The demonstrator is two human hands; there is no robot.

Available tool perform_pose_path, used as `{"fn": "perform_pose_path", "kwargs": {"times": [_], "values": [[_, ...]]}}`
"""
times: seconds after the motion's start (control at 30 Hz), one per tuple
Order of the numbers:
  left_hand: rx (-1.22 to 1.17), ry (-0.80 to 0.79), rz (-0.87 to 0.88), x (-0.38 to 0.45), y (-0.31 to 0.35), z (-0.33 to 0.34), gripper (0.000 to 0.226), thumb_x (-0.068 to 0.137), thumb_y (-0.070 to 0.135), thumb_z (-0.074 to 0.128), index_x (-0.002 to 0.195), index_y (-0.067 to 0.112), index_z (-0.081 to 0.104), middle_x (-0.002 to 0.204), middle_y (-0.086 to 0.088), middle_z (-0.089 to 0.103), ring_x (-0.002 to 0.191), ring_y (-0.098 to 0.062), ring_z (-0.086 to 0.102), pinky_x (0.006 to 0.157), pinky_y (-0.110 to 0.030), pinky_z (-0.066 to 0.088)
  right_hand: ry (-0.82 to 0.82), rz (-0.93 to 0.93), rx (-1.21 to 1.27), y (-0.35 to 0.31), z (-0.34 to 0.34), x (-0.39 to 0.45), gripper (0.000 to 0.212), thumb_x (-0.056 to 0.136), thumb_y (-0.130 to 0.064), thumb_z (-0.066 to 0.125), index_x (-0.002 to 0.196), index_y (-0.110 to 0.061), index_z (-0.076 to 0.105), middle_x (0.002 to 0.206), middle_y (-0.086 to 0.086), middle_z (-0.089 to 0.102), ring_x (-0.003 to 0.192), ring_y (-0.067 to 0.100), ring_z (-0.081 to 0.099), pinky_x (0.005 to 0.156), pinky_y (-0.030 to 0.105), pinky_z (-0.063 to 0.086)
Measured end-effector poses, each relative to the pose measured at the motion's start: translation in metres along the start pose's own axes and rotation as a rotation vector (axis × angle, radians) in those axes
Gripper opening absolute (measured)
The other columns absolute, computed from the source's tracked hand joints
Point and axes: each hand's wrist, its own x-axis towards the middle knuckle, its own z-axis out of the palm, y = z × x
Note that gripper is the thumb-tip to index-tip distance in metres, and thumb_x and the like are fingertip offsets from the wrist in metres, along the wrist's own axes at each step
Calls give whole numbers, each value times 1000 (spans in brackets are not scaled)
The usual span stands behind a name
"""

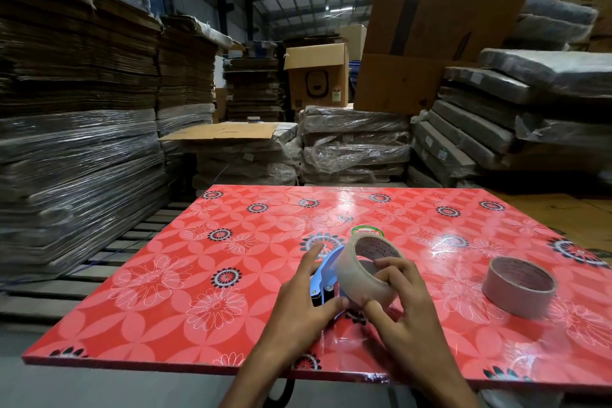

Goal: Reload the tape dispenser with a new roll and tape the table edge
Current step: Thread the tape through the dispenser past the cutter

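Observation:
A full roll of clear tape (351,270) stands tilted on the red flowered table (205,275), set against a blue tape dispenser (323,272). My left hand (304,301) grips the dispenser's blue body, thumb against the roll's lower edge. My right hand (400,308) holds the roll, with fingers inside its core and thumb on its outer face. A second roll with little tape on it (518,286) lies flat on the table to the right. Clear tape shines along the table's near edge (374,376).
Tall stacks of flattened cardboard (76,109) rise at the left beyond a slatted pallet floor (109,258). Plastic-wrapped bundles (354,142) and open cartons (318,76) stand behind the table. A round green sticker (367,231) sits on the tabletop behind the roll.

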Motion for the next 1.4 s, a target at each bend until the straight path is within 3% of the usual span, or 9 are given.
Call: {"fn": "perform_pose_path", "kwargs": {"times": [0.17,0.33,0.47,0.53,0.73,0.83,1.03,1.2,1.4], "values": [[40,-26,40,2,-3,-6,84,81,19,77,145,49,32,116,25,66,99,3,66,82,-9,50,-12,0,19,-2,1,0,19,71,-35,58,86,-25,62,120,-17,52,118,16,52,59,22,57],[79,-52,42,7,-6,-8,85,81,20,76,145,52,30,110,18,70,99,-8,69,86,-21,53,7,-10,-57,-5,1,0,24,71,-39,54,87,-23,64,114,-15,54,110,20,53,68,3,45],[51,-31,55,5,-3,-7,80,83,16,77,140,51,33,107,37,56,89,28,55,76,0,43,27,-27,-206,-6,2,-2,25,72,-45,51,82,-24,59,102,-16,51,95,21,45,75,22,39],[23,-15,51,3,-3,-5,79,83,15,77,144,44,36,113,36,53,92,33,50,77,3,40,39,-27,-247,-5,3,-3,25,73,-46,50,80,-24,58,97,-13,52,92,21,42,76,31,36],[-43,34,46,3,-7,0,79,83,21,79,145,45,36,129,35,52,113,28,48,92,-2,42,-6,-36,-318,-10,3,-3,25,73,-47,52,80,-24,57,96,-15,50,95,19,40,76,29,36],[-54,31,41,1,-8,1,80,82,24,79,146,46,36,132,22,62,114,9,61,99,-19,49,-100,-40,-382,-11,-2,4,25,74,-51,48,84,-29,51,100,-16,46,98,18,41,79,31,43],[-34,44,32,1,-10,1,77,83,13,74,143,46,39,132,16,62,106,5,66,89,-15,52,-380,62,-588,-12,-7,7,45,72,-66,30,94,-30,46,111,-15,36,99,17,41,83,31,44],[-13,69,16,1,-13,3,80,74,29,74,140,54,37,133,11,63,117,-8,64,101,-36,52,-344,45,-589,-14,-8,-4,53,73,-64,32,103,-27,55,121,-8,44,98,22,51,84,35,46],[-18,75,23,0,-15,3,80,76,26,77,140,54,37,134,11,61,111,-6,66,99,-34,53,-176,-132,-468,-22,-17,12,32,85,-52,57,110,-33,61,118,-13,48,105,12,46,84,29,46]]}}
